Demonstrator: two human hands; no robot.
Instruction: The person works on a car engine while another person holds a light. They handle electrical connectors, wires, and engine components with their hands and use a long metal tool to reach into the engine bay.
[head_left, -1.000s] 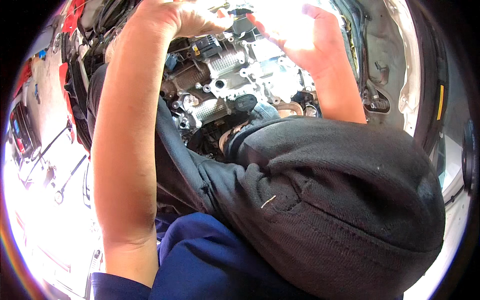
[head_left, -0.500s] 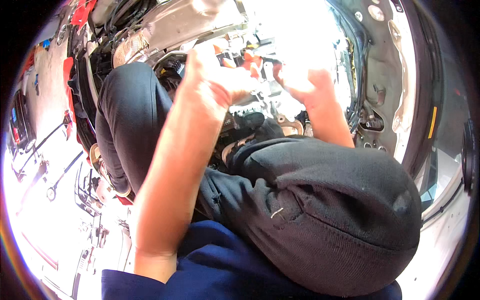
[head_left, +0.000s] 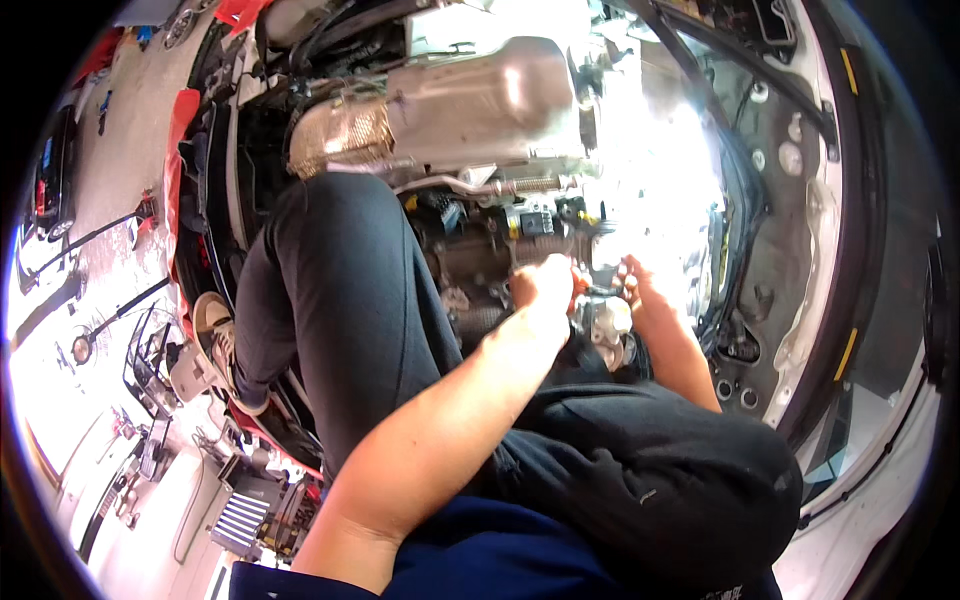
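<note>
Left hand (head_left: 541, 288) clenched on orange-handled tool (head_left: 580, 287), tip hidden. Right hand (head_left: 640, 290) beside small metal part (head_left: 611, 318); grip not clear, glare washes out engine bay (head_left: 480, 110).

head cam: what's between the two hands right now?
In the head view, a small orange-and-dark part bridges the gap between the left hand and the right hand. Both touch it; glare hides its exact shape. Engine parts lie beyond.

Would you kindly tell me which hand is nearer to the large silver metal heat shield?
Left. The left hand works just below the large silver metal heat shield; the right hand sits lower right, farther off.
</note>
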